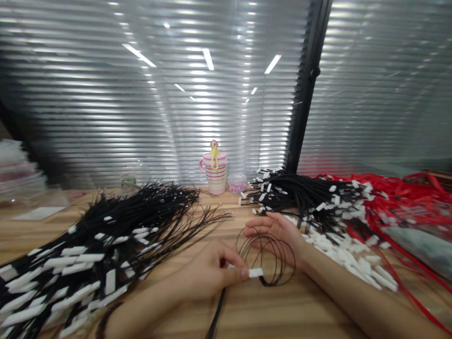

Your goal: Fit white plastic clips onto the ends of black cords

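Note:
My left hand (pixel 217 266) pinches a small white tab (pixel 256 272) between thumb and fingertips, near the middle of the table. From that tab run thin black cords (pixel 282 263) bent into several loose loops, and a black tail (pixel 216 313) hangs down below my hand toward me. My right hand (pixel 277 235) is held palm toward the loops with its fingers stretched out and apart. The loops lie in front of its palm; whether they touch it I cannot tell.
A large pile of black cords with white tabs (pixel 116 226) covers the left. At the right lie another black bundle (pixel 300 188), loose white pieces (pixel 346 254) and red ribbons (pixel 406 197). A striped pink cup (pixel 216 176) and a small clear jar (pixel 237 183) stand by the blinds.

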The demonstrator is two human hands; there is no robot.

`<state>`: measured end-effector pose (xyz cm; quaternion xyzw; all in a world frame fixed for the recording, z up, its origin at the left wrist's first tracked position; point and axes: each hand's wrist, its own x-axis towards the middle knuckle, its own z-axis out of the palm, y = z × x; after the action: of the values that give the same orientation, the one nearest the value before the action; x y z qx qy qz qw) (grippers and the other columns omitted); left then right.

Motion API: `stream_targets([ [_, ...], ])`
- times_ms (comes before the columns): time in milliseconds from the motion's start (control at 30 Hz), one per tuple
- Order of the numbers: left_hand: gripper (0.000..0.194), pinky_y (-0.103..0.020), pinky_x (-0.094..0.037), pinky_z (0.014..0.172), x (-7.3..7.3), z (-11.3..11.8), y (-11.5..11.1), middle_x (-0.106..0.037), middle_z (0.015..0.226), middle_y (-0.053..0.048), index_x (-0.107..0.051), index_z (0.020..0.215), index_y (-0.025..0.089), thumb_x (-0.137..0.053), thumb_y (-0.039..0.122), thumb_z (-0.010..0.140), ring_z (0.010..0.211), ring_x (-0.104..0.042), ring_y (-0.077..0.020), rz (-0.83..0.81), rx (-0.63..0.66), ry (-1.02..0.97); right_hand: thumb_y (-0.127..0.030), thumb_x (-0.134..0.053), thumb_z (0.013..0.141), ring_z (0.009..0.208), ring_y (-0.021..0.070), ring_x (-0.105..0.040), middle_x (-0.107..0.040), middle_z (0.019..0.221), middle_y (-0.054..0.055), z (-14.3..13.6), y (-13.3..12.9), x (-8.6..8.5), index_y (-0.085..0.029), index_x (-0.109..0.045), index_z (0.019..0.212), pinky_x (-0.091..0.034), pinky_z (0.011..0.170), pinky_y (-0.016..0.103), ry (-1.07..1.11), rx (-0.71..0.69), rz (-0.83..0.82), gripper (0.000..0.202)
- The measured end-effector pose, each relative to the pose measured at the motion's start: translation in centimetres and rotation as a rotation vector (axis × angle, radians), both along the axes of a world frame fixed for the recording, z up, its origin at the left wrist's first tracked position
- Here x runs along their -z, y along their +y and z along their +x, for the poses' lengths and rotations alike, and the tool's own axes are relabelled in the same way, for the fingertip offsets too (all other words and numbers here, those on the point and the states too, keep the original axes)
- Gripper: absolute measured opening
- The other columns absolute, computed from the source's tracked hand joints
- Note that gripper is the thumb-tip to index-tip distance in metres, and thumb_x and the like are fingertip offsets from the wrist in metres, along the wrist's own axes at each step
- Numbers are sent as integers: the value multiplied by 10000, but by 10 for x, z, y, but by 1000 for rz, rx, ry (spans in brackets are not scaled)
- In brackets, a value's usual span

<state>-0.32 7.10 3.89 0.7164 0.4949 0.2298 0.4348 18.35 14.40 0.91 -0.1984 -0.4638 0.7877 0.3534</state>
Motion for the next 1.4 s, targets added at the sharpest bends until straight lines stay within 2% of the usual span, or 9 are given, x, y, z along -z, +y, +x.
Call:
stream_targets([
  [167, 244, -214, -242, 506, 19, -1, 12, -546, 591, -18, -691, 691, 120, -574, 333, 672, 560, -386, -105, 64, -173, 76, -307, -495, 781, 900, 188, -550, -607, 922, 96, -2, -7, -16, -131, -562, 1026, -381, 837, 334, -236, 227, 516, 309],
  [300, 282, -212, -268, 525, 26, -3, 20, -552, 588, -26, -673, 684, 90, -586, 357, 657, 563, -400, -108, -14, -288, -97, -230, -576, 704, 1061, 209, -432, -486, 1115, 96, -10, -24, -25, -169, -530, 1088, -306, 931, 374, -471, 498, 1140, 392],
  [367, 278, -216, -298, 552, 27, -4, 22, -580, 615, -41, -667, 688, 81, -593, 347, 654, 581, -429, -115, -24, -319, -209, -183, -565, 691, 1090, 207, -385, -442, 1138, 97, -19, -39, -24, -164, -526, 1068, -295, 936, 353, -542, 623, 1329, 379],
  [500, 235, -219, -342, 571, 30, -3, 22, -613, 658, -63, -658, 664, 85, -600, 313, 655, 609, -481, -127, -48, -366, -338, -128, -465, 746, 776, 130, -483, -524, 798, 32, -40, -68, -6, -158, -522, 804, -394, 691, 238, -659, 454, 1403, 87],
  [600, 231, -209, -329, 516, 32, -3, 23, -608, 644, -62, -657, 671, 87, -620, 312, 635, 572, -476, -116, -72, -457, -334, -133, -460, 751, 725, 136, -478, -525, 756, 26, -47, -79, 13, -160, -502, 727, -391, 645, 237, -796, 324, 1485, 55],
  [800, 186, -187, -279, 433, 22, -1, 22, -569, 550, -34, -645, 657, 90, -617, 271, 625, 458, -427, -76, -194, -507, -416, -92, -472, 755, 845, 135, -491, -557, 899, 43, -47, -64, 20, -155, -564, 872, -386, 766, 229, -766, 359, 1285, 162],
  [1033, 120, -186, -198, 379, 16, 8, 19, -451, 410, 21, -581, 517, 91, -563, 154, 617, 368, -311, -43, -172, -522, -457, -174, -452, 767, 579, 110, -475, -566, 592, 16, -61, -48, 18, -120, -602, 607, -341, 535, 203, -664, 326, 780, 226],
  [1167, 130, -183, -233, 409, 23, 8, 21, -515, 496, -14, -587, 556, 88, -564, 194, 628, 449, -412, -69, -185, -485, -491, -185, -466, 735, 520, 101, -438, -527, 542, 10, -66, -50, 20, -113, -580, 582, -311, 481, 201, -645, 379, 663, 203],
  [1400, 222, -204, -119, 402, 20, 2, 23, -457, 474, 11, -594, 606, 89, -604, 310, 631, 402, -279, -42, -229, -439, -392, -166, -461, 712, 513, 98, -455, -542, 568, 14, -62, -54, 18, -106, -590, 637, -317, 474, 191, -647, 391, 610, 161],
])
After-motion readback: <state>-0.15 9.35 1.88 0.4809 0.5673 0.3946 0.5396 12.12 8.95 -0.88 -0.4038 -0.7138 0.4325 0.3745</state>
